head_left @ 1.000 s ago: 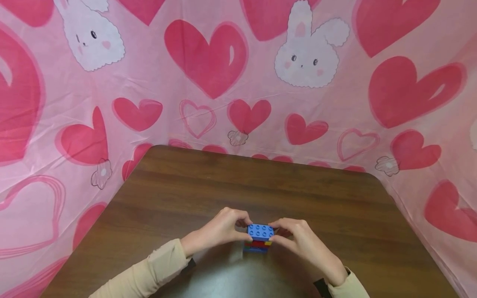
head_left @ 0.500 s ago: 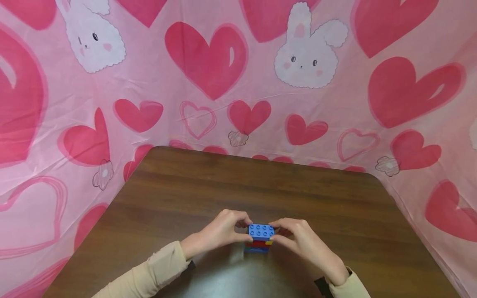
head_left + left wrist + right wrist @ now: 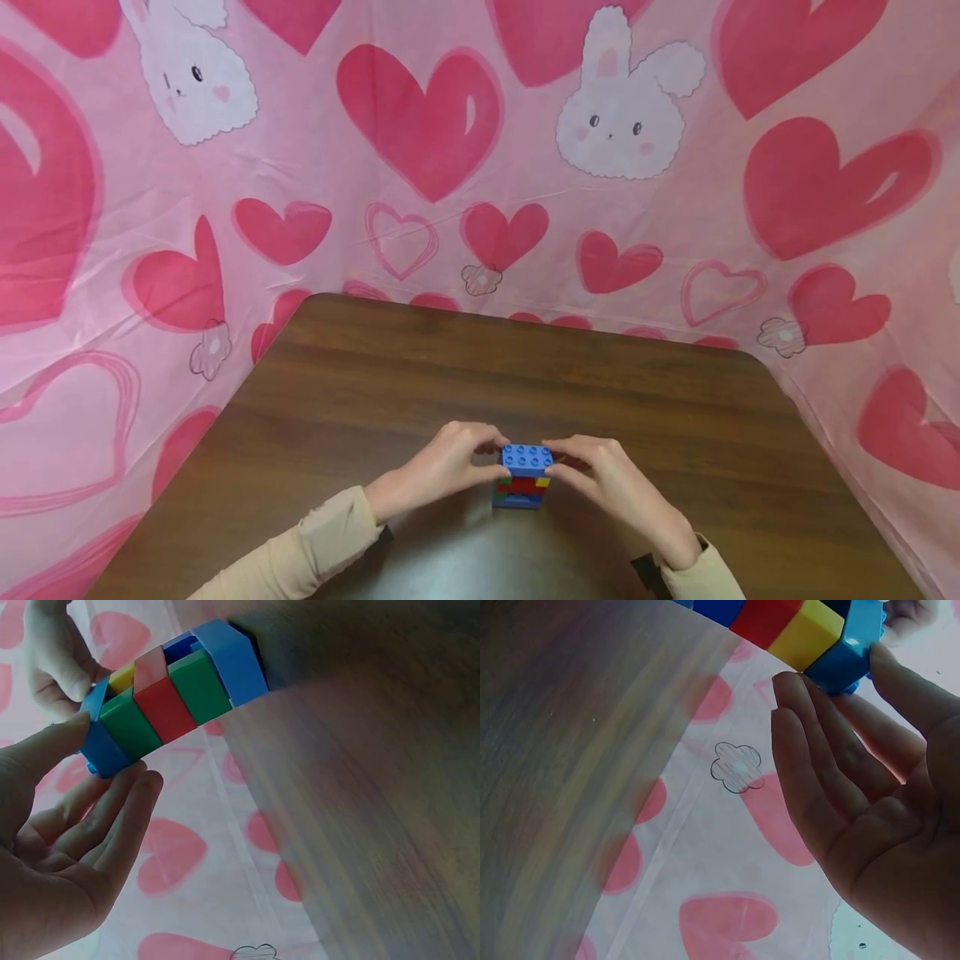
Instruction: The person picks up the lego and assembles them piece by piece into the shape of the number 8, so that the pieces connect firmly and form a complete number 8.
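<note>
A stack of toy building bricks stands near the front middle of the table in the head view. On top is a studded blue brick point(image 3: 527, 458). My left hand point(image 3: 450, 462) pinches its left end between thumb and fingers; my right hand point(image 3: 611, 479) pinches its right end. Under it, the left wrist view shows a green brick point(image 3: 129, 727) and a yellow brick point(image 3: 122, 678), then a red brick point(image 3: 163, 697). Farther down come another green brick point(image 3: 199, 686) and a blue base brick point(image 3: 232, 660). In the right wrist view, a yellow brick point(image 3: 808, 634) adjoins the top brick.
The brown wooden table point(image 3: 480, 367) extends beyond the hands and to both sides. Behind it hangs a pink cloth point(image 3: 525, 167) with hearts and rabbit faces. Light glares on the tabletop just in front of the stack.
The top blue brick and the fingertips on it have shifted slightly up in the head view. More of the green, red and yellow bricks beneath shows. Both hands keep their pinch.
</note>
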Tool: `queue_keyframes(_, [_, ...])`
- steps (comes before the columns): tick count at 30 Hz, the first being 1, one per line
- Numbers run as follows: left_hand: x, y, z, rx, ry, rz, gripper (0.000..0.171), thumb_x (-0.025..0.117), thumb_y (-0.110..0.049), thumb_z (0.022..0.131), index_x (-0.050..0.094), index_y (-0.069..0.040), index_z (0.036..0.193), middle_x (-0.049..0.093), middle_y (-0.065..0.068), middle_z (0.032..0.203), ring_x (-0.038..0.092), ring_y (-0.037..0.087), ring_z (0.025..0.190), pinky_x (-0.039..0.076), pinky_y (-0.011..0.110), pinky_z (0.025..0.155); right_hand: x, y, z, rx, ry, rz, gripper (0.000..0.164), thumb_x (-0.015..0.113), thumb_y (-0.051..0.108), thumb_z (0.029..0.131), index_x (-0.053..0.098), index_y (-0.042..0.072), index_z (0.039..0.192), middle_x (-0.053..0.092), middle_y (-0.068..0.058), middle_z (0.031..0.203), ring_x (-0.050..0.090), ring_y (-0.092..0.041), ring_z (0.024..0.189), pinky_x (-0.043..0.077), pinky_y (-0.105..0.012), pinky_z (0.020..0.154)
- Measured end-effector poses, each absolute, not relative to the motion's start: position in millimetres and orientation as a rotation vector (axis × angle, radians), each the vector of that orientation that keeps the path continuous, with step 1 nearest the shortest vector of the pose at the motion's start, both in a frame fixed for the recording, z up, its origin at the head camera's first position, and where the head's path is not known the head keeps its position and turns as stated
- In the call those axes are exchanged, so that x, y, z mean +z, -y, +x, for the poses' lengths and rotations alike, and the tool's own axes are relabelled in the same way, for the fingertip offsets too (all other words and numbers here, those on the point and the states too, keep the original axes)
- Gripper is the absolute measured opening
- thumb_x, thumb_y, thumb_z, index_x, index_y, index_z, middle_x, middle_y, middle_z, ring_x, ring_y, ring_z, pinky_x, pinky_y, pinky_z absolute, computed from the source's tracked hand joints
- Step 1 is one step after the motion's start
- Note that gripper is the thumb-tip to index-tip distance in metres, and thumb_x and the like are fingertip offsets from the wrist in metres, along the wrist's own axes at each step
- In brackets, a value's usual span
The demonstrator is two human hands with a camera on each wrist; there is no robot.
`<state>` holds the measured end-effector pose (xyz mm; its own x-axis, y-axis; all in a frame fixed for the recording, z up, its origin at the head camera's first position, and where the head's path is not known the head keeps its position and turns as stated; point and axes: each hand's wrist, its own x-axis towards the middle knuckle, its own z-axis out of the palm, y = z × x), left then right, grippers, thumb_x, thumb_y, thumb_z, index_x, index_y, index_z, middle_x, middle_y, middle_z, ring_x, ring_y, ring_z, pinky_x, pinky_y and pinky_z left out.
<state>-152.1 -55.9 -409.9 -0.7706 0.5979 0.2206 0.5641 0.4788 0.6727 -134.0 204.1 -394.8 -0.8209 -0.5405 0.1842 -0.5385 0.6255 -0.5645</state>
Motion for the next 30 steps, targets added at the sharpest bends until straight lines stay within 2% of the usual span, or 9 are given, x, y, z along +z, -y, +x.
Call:
queue_keyframes(6, [-413.0,57.2,-157.6,1.183,-2.702,1.013,0.036,0.077,-0.026,0.087,0.071,-0.010,0.118,0.075,0.004,0.110,0.070,0.017,0.092,0.058,0.026,0.084,-398.5,-201.1,-137.8,-0.963,-2.864,-0.869,0.042,0.067,0.033,0.094,0.067,0.007,0.126,0.074,-0.001,0.105,0.060,0.002,0.078,0.056,-0.015,0.073])
queue_keyframes(12, [-417.4,56.4,-166.2,1.236,-2.691,0.968,0.038,0.074,-0.029,0.089,0.069,-0.012,0.123,0.075,0.002,0.112,0.070,0.011,0.092,0.058,0.026,0.084,-402.3,-199.1,-144.3,-0.972,-2.897,-0.788,0.041,0.066,0.032,0.094,0.067,0.007,0.126,0.073,-0.001,0.105,0.062,0.000,0.080,0.055,-0.014,0.074])
queue_keyframes(20, [-422.9,55.2,-177.9,1.279,-2.704,0.963,0.036,0.074,-0.026,0.089,0.071,-0.007,0.119,0.076,0.005,0.106,0.068,0.008,0.083,0.057,0.019,0.079,-407.9,-196.8,-157.1,-0.972,-2.907,-0.754,0.038,0.065,0.028,0.095,0.066,0.008,0.127,0.073,-0.003,0.111,0.068,-0.008,0.089,0.058,-0.020,0.079])
queue_keyframes(25, [-424.9,55.5,-185.9,1.297,-2.702,0.939,0.032,0.073,-0.025,0.090,0.071,-0.007,0.117,0.077,0.005,0.103,0.070,0.011,0.084,0.058,0.021,0.079,-411.9,-196.2,-166.3,-0.979,-2.894,-0.776,0.039,0.066,0.026,0.095,0.065,0.005,0.128,0.073,-0.006,0.116,0.067,-0.009,0.088,0.057,-0.019,0.078])
queue_keyframes(30, [-428.7,55.5,-194.8,1.314,-2.677,0.870,0.028,0.071,-0.023,0.092,0.069,-0.009,0.116,0.077,0.005,0.104,0.072,0.013,0.087,0.058,0.024,0.081,-418.8,-195.5,-175.9,-1.010,-2.864,-0.780,0.038,0.067,0.026,0.095,0.066,0.005,0.127,0.072,-0.010,0.119,0.067,-0.012,0.090,0.059,-0.024,0.081])
